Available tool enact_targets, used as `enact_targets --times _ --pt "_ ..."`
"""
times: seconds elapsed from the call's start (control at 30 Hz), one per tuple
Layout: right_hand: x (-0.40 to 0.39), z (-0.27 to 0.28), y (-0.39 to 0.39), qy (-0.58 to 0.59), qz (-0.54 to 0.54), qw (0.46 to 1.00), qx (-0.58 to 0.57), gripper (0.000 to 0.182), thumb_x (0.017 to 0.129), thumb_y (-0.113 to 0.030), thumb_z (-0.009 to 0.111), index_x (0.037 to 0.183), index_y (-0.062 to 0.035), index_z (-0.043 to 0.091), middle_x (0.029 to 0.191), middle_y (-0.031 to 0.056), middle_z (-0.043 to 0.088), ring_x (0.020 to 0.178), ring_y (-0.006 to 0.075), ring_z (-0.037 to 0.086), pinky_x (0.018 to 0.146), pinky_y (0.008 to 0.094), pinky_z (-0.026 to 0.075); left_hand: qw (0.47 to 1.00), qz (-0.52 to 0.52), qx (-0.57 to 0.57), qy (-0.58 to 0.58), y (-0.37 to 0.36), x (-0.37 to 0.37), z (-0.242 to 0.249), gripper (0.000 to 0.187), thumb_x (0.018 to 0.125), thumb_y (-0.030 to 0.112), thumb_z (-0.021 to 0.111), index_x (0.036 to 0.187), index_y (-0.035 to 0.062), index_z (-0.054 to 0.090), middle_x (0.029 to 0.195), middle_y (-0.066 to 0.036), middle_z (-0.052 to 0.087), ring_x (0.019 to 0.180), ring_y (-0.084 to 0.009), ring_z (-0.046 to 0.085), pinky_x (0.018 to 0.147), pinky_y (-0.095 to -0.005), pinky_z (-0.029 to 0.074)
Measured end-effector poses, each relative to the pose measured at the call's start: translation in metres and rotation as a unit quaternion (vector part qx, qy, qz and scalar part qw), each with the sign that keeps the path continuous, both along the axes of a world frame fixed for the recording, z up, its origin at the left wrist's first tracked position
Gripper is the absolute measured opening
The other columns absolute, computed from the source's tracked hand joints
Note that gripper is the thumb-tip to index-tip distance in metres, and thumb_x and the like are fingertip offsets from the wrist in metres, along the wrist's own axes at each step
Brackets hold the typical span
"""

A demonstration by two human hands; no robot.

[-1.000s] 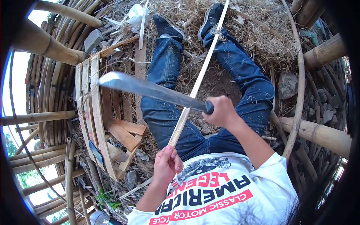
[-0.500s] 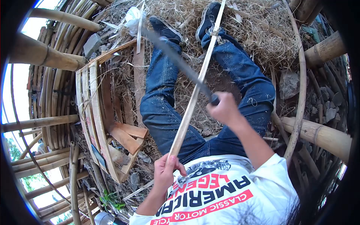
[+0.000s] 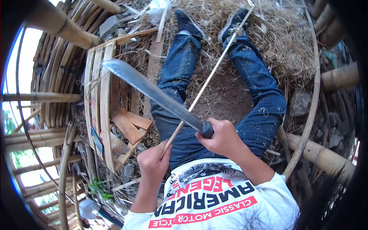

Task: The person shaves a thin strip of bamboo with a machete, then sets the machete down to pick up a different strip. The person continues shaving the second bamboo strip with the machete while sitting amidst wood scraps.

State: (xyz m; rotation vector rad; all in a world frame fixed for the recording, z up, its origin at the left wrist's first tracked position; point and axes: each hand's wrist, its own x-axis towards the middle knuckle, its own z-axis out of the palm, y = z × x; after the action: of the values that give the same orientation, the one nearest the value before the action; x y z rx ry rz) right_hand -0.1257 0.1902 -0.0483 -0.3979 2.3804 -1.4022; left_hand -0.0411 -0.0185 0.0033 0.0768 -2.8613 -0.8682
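Observation:
My right hand (image 3: 222, 136) is closed around the dark handle of a machete (image 3: 153, 92), whose broad blade points up and to the left. The blade crosses over a long, thin bamboo strip (image 3: 210, 78) in this view. My left hand (image 3: 153, 159) grips the near end of that strip between thumb and fingers, beside my left hip. From there the strip slants away between my legs, and its far end lies over my right shoe (image 3: 234, 23). Pale shavings are scattered on my jeans (image 3: 260, 86).
A slatted wooden crate (image 3: 108, 101) with wood offcuts (image 3: 128, 128) in it lies to my left. Dry shavings (image 3: 283, 46) cover the ground ahead. Bamboo poles (image 3: 320, 153) stand on both sides, and a curved stick (image 3: 312, 99) runs along my right.
The machete has come back toward my body, its blade swung lower and further left. My left hand has moved slightly left, and the strip shows its narrow edge now.

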Motion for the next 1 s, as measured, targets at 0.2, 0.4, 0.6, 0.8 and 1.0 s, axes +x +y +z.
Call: enact_targets --times 0.2,0.4,0.6,0.8,1.0 --pt "0.022 0.026 -0.003 -0.044 0.057 0.997 -0.042 0.047 0.078 -0.042 0.077 0.079 0.0025 0.063 0.061 0.0189 0.062 0.056 0.0332 0.067 0.053 0.0383 0.051 0.989 -0.085 -0.046 0.111 0.000 -0.003 0.005 0.028 0.066 -0.002 0.078 0.093 -0.0045 0.070 0.068 -0.011 0.067 0.060 -0.0240 0.067 0.054 -0.0312 0.054" --pt "0.024 0.033 -0.007 -0.041 0.073 0.996 -0.035 0.045 0.080 -0.041 0.076 0.084 0.0023 0.065 0.058 0.0170 0.061 0.053 0.0316 0.064 0.053 0.0376 0.050 0.983 -0.109 -0.043 0.143 -0.005 0.001 0.002 0.032 0.068 -0.001 0.077 0.098 -0.0045 0.069 0.073 -0.010 0.068 0.063 -0.0228 0.069 0.057 -0.0310 0.056" --pt "0.022 0.018 0.014 -0.023 0.040 0.998 0.047 0.049 0.085 -0.047 0.071 0.086 0.0016 0.063 0.058 0.0171 0.060 0.056 0.0331 0.065 0.053 0.0390 0.048 0.987 -0.111 -0.019 0.118 -0.005 0.013 -0.008 0.043 0.062 -0.004 0.076 0.104 -0.0036 0.069 0.074 -0.012 0.068 0.065 -0.0263 0.069 0.056 -0.0330 0.055" --pt "0.035 0.027 0.009 -0.017 0.066 0.998 0.008 0.046 0.086 -0.044 0.070 0.082 0.0011 0.063 0.057 0.0157 0.059 0.054 0.0323 0.065 0.050 0.0387 0.046 0.973 -0.160 -0.056 0.160 -0.003 0.010 -0.002 0.038 0.069 -0.002 0.076 0.106 -0.0057 0.067 0.075 -0.011 0.070 0.063 -0.0226 0.069 0.053 -0.0319 0.055" --pt "0.023 0.020 0.012 -0.024 0.034 0.998 0.043 0.050 0.088 -0.046 0.066 0.071 0.0006 0.060 0.052 0.0155 0.056 0.050 0.0313 0.062 0.048 0.0381 0.045 0.976 -0.172 -0.068 0.116 -0.005 0.011 -0.005 0.035 0.073 0.000 0.074 0.107 -0.0068 0.066 0.074 -0.012 0.069 0.059 -0.0225 0.068 0.051 -0.0320 0.054"
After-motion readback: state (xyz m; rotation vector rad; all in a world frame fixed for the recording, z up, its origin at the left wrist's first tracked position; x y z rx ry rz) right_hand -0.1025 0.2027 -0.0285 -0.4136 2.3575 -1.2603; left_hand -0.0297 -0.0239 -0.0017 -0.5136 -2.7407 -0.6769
